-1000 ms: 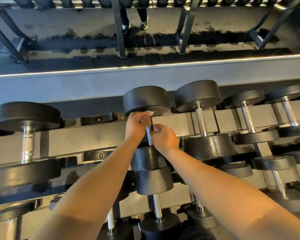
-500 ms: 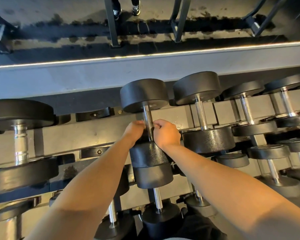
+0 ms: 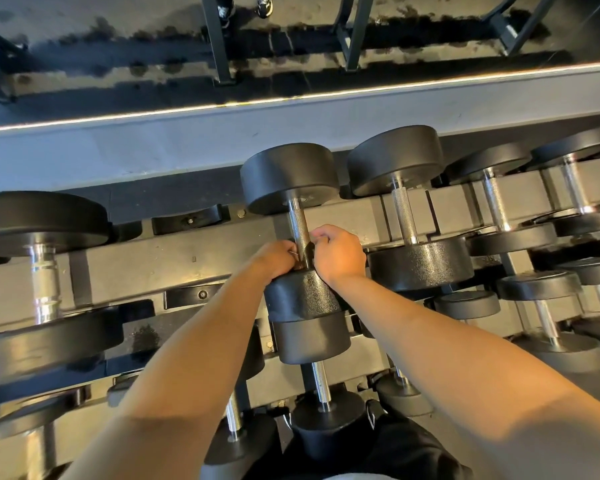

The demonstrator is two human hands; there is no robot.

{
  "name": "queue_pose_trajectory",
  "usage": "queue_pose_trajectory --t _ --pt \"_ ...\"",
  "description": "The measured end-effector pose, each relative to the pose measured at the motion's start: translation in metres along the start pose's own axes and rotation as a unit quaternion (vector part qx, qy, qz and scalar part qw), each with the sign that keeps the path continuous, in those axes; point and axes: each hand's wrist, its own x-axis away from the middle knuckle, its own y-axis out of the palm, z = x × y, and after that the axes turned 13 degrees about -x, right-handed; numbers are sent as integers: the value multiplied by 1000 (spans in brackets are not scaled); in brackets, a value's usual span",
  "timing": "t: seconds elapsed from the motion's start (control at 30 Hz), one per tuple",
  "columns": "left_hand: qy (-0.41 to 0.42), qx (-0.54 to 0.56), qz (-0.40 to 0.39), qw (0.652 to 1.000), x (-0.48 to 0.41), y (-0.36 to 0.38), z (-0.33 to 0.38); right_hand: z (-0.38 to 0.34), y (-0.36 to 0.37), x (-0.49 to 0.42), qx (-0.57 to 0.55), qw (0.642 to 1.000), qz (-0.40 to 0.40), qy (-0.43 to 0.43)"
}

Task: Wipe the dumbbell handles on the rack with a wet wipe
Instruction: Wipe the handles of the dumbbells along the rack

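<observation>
A black dumbbell with a knurled steel handle [image 3: 298, 221] lies on the top shelf of the rack [image 3: 153, 268], in the middle of the view. My left hand [image 3: 276, 259] and my right hand [image 3: 338, 252] sit on either side of the handle's near end, just above the near head [image 3: 302, 299]. Both have curled fingers pinching the wet wipe [image 3: 294, 253] wrapped round the bar. Only a small sliver of the wipe shows between them. The upper part of the handle is bare.
More dumbbells [image 3: 403, 216] fill the shelf to the right, and a larger one [image 3: 44, 282] lies at the left. Lower shelves hold further dumbbells [image 3: 321, 386]. A grey ledge [image 3: 222, 140] runs behind the rack. A person's shoes [image 3: 245, 6] show at the top.
Both hands have slid down the handle from near the far head to its near end. The white wipe, plainly visible one second ago, is now almost hidden between the fingers.
</observation>
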Motion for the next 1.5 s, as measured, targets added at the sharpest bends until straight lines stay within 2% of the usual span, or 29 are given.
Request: queue_pose_trajectory --t 0.07,0.13,0.2,0.27,0.43,0.53,0.63,0.7,0.8,0.9,1.0,1.03,1.2,1.4,1.5 --pt "-18 25 29 999 5 0 -3 0 0 1 -8 1000 11 3" --pt "-37 104 42 993 11 2 -12 0 1 2 5 1000 29 -7" --pt "-34 179 56 982 17 5 -21 0 1 2 46 998 42 -27" --pt "-19 208 61 976 21 6 -23 0 1 1 54 997 44 -35" --pt "32 115 30 992 22 -3 4 -1 0 4 4 999 33 -36" --pt "20 34 48 998 19 -4 22 -1 -4 5 -27 999 10 -25" --pt "10 30 68 997 25 1 23 -2 -7 7 -48 999 1 -3" --pt "-26 106 106 988 27 3 16 -5 -10 8 -63 998 -10 10" --pt "-86 190 229 951 26 -1 11 -11 -14 10 -58 998 -22 4" --pt "-86 240 284 924 18 -8 24 -11 -15 11 -40 999 -18 -20" --pt "-105 326 283 896 4 -11 53 -10 -16 8 -20 999 -8 -33" --pt "-114 322 285 895 -1 -10 62 -9 -15 6 -10 999 -8 -40" --pt "-116 298 298 899 -12 -2 66 -2 -7 -2 23 998 -25 -56" --pt "-89 239 257 932 0 1 42 -3 -11 0 35 997 -51 -56" --pt "-92 271 272 919 1 -6 48 -2 -10 -1 18 997 -52 -49"
